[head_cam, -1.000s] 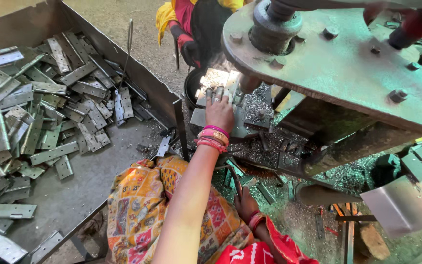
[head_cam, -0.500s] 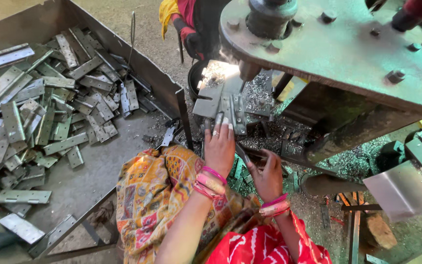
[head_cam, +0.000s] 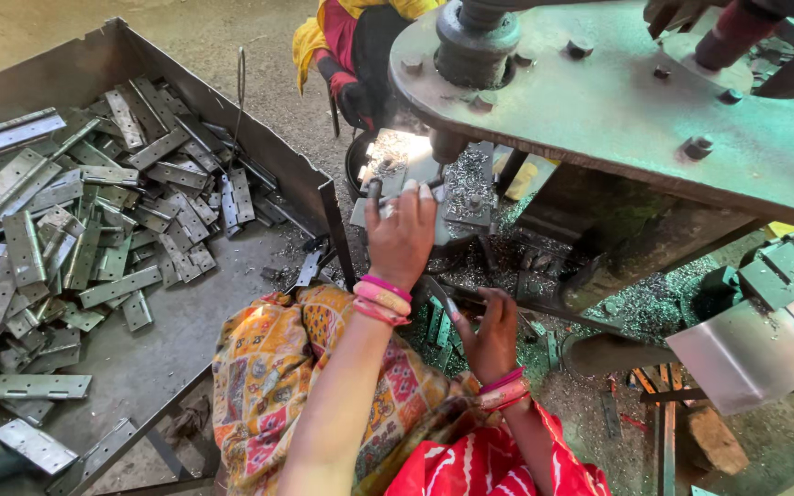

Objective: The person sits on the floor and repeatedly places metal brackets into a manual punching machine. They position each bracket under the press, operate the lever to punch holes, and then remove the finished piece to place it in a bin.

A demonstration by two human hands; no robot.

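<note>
Head view: our hands at the press bed, hinge plates everywhere.
Our left hand (head_cam: pixel 401 234) reaches forward, fingers closed on a metal plate (head_cam: pixel 388 195) at the near edge of the press bed (head_cam: pixel 470 188). Our right hand (head_cam: pixel 487 321) sits lower, gripping a thin metal strip (head_cam: pixel 441 296). The tray (head_cam: pixel 153 344) to the left holds piled hinge plates (head_cam: pixel 75 211).

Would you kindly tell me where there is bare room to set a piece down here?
Bare metal shows in the large grey sheet-metal tray, between the heap of flat steel hinge plates and its near rim. Under the green press it is crowded: swarf, both hands, left hand, right hand.
</note>
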